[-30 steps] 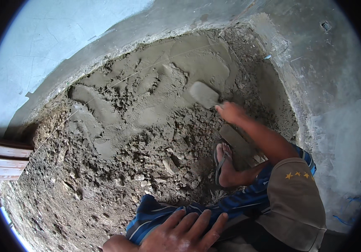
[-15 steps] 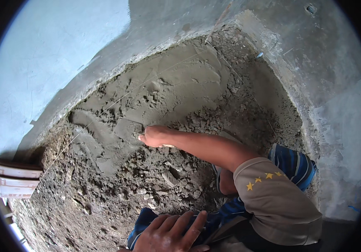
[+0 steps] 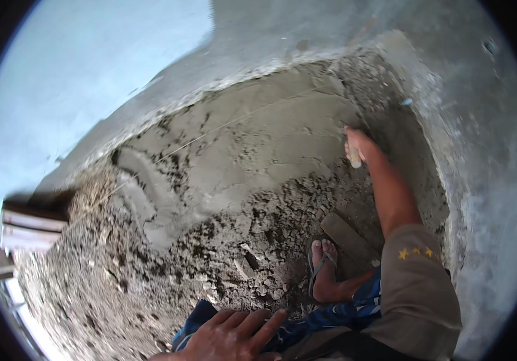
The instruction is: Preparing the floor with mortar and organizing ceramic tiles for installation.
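Observation:
My right hand (image 3: pixel 359 145) is stretched far forward at the right end of a wet grey mortar bed (image 3: pixel 258 144). Its fingers are closed round a trowel (image 3: pixel 355 158), whose pale handle end pokes out below the fist. The blade is hard to make out against the mortar. Lying flat on my knee, on blue striped cloth, is my left hand (image 3: pixel 234 337), fingers somewhat spread and holding nothing. A thin string (image 3: pixel 210 131) runs slantwise over the bed.
Rough rubble and soil (image 3: pixel 150 289) cover the near ground. A flat board-like piece (image 3: pixel 349 237) lies beside my sandalled foot (image 3: pixel 323 268). Grey walls (image 3: pixel 258 36) meet at the far right corner. A whitish box-shaped object (image 3: pixel 33 228) stands at the left.
My right hand has swung from the middle of the bed to its far right with the trowel. Mortar there looks smoother. My left hand stays on the knee; the view has shifted slightly.

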### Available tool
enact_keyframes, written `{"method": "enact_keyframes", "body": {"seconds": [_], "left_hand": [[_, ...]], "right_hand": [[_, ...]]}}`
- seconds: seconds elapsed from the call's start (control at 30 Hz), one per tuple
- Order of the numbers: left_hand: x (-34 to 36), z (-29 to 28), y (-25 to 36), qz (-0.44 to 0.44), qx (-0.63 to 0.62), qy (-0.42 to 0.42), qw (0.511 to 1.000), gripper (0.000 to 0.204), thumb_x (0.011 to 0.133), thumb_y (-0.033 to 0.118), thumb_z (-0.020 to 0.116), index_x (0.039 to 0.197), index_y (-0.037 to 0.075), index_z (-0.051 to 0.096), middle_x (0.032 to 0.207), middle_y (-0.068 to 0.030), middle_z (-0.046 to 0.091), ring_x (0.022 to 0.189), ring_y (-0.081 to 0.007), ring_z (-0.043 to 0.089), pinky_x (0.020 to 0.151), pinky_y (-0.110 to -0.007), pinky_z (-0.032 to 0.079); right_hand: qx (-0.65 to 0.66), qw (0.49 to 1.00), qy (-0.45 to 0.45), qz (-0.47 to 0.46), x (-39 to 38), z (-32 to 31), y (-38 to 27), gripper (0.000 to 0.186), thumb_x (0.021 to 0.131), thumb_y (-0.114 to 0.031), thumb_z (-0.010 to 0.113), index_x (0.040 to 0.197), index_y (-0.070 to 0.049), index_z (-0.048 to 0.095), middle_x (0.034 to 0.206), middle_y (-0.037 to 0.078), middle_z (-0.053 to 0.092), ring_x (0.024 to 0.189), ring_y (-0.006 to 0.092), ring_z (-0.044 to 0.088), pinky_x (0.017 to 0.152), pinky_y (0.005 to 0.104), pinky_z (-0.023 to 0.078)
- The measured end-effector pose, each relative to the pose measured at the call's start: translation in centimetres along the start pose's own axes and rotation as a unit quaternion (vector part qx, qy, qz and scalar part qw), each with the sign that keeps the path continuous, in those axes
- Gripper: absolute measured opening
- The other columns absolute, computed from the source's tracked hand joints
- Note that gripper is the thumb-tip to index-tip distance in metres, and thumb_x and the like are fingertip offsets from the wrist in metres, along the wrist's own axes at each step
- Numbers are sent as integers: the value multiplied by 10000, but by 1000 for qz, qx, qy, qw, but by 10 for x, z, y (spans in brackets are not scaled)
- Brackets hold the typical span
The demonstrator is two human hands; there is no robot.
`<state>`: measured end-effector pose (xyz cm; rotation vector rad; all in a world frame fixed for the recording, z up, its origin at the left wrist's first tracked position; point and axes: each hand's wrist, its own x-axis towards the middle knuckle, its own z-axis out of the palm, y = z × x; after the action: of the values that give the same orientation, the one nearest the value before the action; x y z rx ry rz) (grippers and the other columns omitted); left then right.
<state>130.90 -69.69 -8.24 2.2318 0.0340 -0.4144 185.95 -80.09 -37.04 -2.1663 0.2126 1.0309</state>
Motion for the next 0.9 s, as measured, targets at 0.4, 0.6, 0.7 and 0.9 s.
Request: {"method": "enact_keyframes", "body": {"seconds": [0.4, 0.6, 0.7, 0.9], "left_hand": [[-70, 65, -3, 86, 133, 215, 964, 526, 870, 274, 579, 1332, 26, 544, 1086, -155, 675, 906, -282, 664, 762, -411, 488], [-155, 85, -89, -77, -47, 122, 988, 662, 880, 465, 682, 1393, 90, 494, 1125, -152, 666, 999, -356, 680, 868, -446, 545], [-205, 94, -165, -260, -55, 119, 957, 681, 871, 471, 683, 1394, 84, 482, 1084, -154, 673, 997, -354, 676, 865, -451, 548], [-297, 123, -249, -285, -201, 494, 797, 452, 987, 430, 573, 975, -1, 709, 993, -158, 713, 935, -359, 685, 795, -444, 541]], "right_hand": [[-454, 788, -228, -349, -262, 321, 67, 611, 944, -602, 518, 923, 5, 582, 835, 178, 634, 751, 306, 660, 685, 482, 526], [-622, 511, -158, -572, -368, 418, 14, 541, 908, -405, 637, 1210, 30, 525, 1199, 237, 620, 1087, 410, 624, 927, 495, 496], [-639, 464, -166, -591, -406, 456, -23, 440, 897, -337, 668, 1115, 21, 533, 1154, 237, 633, 1013, 408, 648, 862, 502, 518], [-708, 370, -163, -579, -440, 504, -71, 368, 900, -267, 651, 1059, 34, 510, 955, 249, 682, 901, 440, 668, 798, 521, 524]]}}
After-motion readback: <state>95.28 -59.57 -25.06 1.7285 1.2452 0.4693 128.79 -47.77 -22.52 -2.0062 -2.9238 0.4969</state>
